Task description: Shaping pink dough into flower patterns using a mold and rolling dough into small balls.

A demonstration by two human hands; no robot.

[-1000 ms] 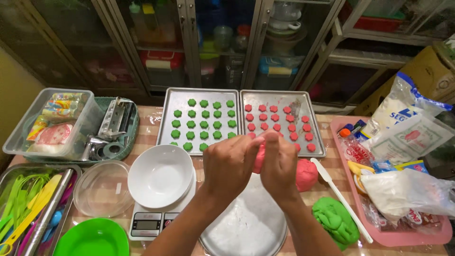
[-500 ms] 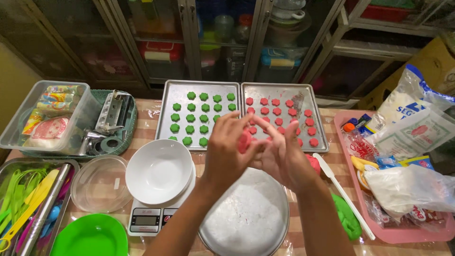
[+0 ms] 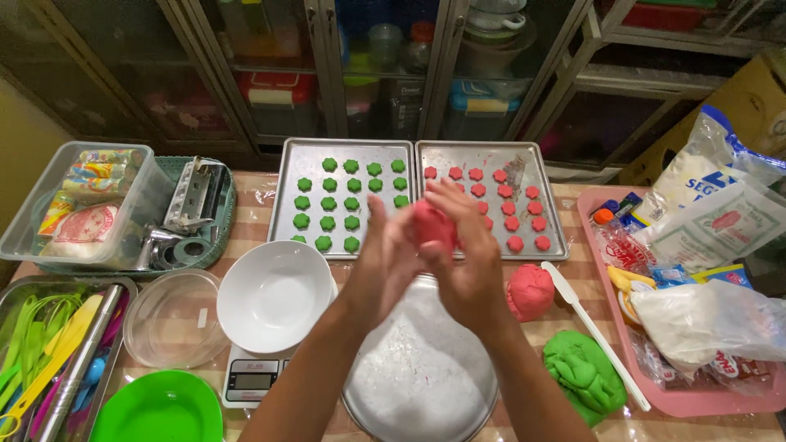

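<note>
Hands now raised higher than second ago, above floured round tray (image 3: 417,385). Left hand (image 3: 385,262) and right hand (image 3: 467,254) press pink dough piece (image 3: 432,225) between palms, fingers half open. Dough looks rounder; rolling seems nearly finished. Pink dough lump (image 3: 530,290) waits beside.

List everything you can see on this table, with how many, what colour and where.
baking trays: two, metal, back centre
green dough pieces: many, left tray
red dough pieces: many, right tray
red dough ball: one, between the hands
red dough lump: one, right of the hands
green dough lump: one, front right
white bowl: one, on a kitchen scale
round metal pan: one, floured, front centre
white spatula: one, right
pink tray: one, far right, holding bags
green bowl: one, front left
left hand, right hand: cupped around the ball
</note>
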